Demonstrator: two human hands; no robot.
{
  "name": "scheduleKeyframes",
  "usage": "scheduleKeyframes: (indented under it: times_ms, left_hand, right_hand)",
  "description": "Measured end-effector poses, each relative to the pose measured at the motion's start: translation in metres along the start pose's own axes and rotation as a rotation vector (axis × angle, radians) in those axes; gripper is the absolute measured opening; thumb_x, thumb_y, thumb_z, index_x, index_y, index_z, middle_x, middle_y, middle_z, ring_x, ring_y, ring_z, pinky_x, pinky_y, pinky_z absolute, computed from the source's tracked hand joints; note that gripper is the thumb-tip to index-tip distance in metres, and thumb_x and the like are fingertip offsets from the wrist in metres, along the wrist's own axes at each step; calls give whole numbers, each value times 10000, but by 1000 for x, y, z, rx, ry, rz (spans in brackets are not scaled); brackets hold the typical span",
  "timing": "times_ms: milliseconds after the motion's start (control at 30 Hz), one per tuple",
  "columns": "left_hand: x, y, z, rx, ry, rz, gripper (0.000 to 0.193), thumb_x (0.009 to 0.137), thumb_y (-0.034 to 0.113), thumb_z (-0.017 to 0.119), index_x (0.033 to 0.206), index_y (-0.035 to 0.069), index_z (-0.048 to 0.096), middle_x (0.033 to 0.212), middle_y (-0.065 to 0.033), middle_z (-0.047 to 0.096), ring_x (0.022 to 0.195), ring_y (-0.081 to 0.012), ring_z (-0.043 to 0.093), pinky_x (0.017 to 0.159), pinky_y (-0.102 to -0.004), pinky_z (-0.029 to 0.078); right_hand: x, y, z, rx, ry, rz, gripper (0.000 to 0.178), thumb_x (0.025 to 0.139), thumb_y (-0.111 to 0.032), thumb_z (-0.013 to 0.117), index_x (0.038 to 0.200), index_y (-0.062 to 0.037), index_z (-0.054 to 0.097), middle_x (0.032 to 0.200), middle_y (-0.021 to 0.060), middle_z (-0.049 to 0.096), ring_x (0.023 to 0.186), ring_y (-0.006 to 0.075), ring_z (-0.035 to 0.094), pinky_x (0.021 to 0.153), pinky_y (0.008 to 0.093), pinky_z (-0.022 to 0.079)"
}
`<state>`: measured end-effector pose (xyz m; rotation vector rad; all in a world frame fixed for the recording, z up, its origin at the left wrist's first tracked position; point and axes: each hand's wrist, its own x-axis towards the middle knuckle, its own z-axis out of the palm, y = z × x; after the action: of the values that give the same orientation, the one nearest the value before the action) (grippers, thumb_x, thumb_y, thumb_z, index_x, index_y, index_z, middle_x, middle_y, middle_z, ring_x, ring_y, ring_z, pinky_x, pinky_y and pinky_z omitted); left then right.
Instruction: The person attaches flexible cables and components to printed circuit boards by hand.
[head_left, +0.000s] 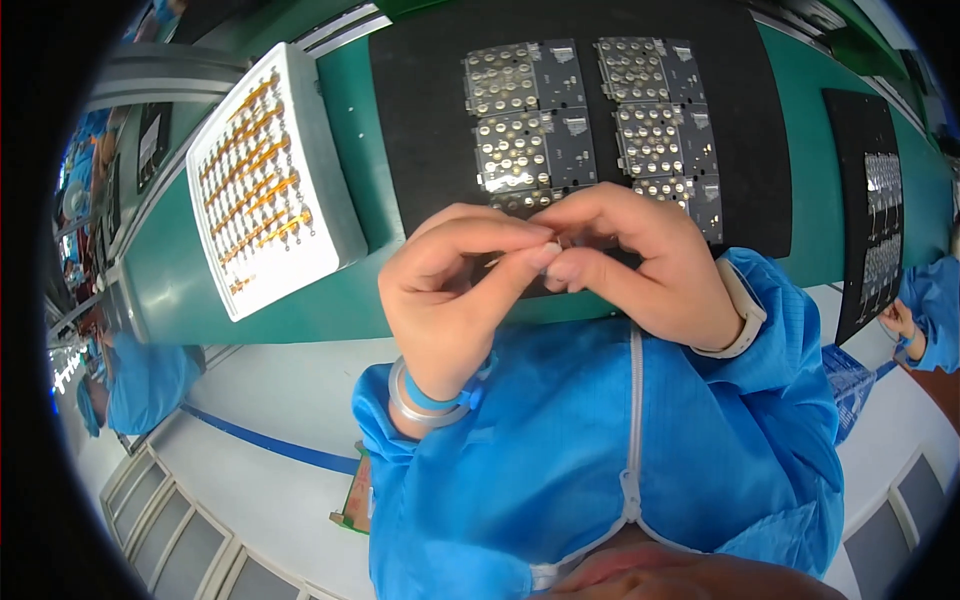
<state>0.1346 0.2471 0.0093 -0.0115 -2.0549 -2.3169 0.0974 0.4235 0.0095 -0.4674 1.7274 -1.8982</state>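
Observation:
My left hand (pixel 452 290) and my right hand (pixel 655 250) meet fingertip to fingertip in front of my chest, both pinched closed. Something tiny is between the fingers, mostly hidden and too small to name. Both hands are raised over the near edge of a black mat (pixel 425 130). On this mat lie dark circuit boards in two columns, a left column (pixel 562 135) and a right column (pixel 692 115), covered with rows of round silvery dots. My hands hide the nearest boards in part.
To the left, a white foam tray (pixel 335 190) holds rows of orange flexible strips with small metal parts. The green bench top (pixel 360 130) runs beneath. At right stands another black board-laden mat (pixel 858 240), near a co-worker's hand (pixel 898 318). A blue crate (pixel 848 385) is below.

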Motion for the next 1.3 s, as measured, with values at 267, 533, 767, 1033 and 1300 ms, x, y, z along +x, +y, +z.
scheduleKeyframes:
  times_ms: [267,533,767,1033,1300]
  left_hand:
    - [4,-9,0,202,-37,169,187,695,-88,713,874,-38,690,911,-145,694,869,-236,608,768,-318,480]
    - [9,-12,0,138,-50,369,159,680,-60,727,826,-12,690,831,-124,701,824,-250,626,740,-320,487]
    - [13,-3,-1,512,-230,436,206,620,-29,738,818,13,697,841,-100,693,779,-231,603,686,-319,480]
    - [6,-1,-1,831,-410,567,281,563,9,685,844,4,697,866,-99,672,763,-241,587,632,-303,488]
    - [5,-15,-2,1016,-360,579,373,566,22,692,939,18,690,956,-79,623,868,-239,590,731,-345,480]
  right_hand:
    - [-13,-2,-16,251,20,216,146,933,-140,611,996,-9,600,767,57,663,625,78,616,518,195,451]
    - [-15,-6,-19,278,-33,310,141,932,-153,613,949,-13,605,745,49,653,609,77,615,494,184,442]
    - [-21,-8,-25,173,43,371,148,893,-146,669,870,-22,591,694,35,642,596,63,607,484,188,427]
    - [-35,-8,-31,-121,157,295,164,827,-96,710,766,-6,588,630,50,609,527,42,544,459,207,377]
    - [-28,0,-41,-421,203,372,156,871,-90,668,763,-3,596,601,27,600,484,35,531,440,179,374]
